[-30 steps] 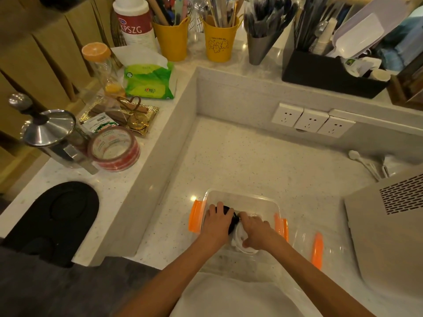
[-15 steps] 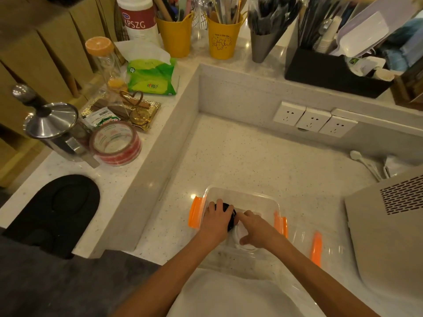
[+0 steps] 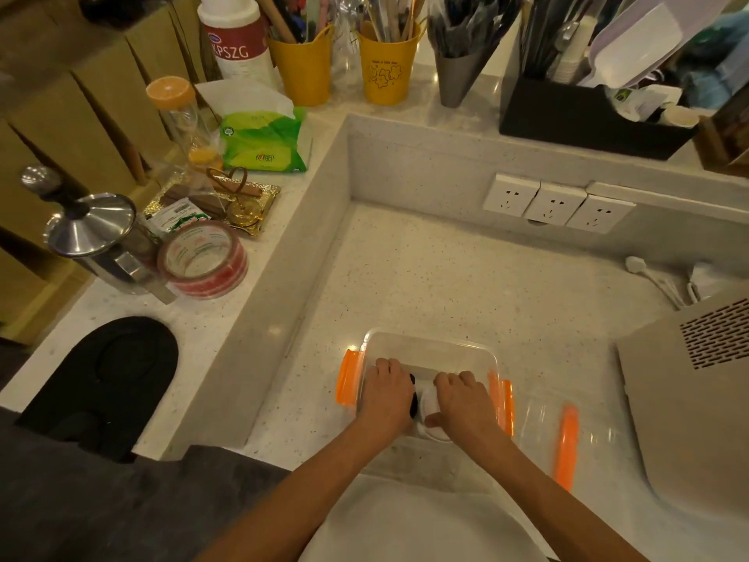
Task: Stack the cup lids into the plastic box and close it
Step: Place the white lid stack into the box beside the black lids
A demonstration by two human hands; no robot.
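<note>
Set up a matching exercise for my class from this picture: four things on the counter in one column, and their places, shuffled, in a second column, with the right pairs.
Things
1. plastic box
2. box lid
3. tape roll
4. tissue pack

Places
A. on the raised ledge, beside the steel pot
B. on the lower counter, right of the box
C. at the back of the ledge, before the yellow cups
D. under both hands, the left hand and the right hand

Pairs: 1-D, 2-B, 3-A, 4-C
</note>
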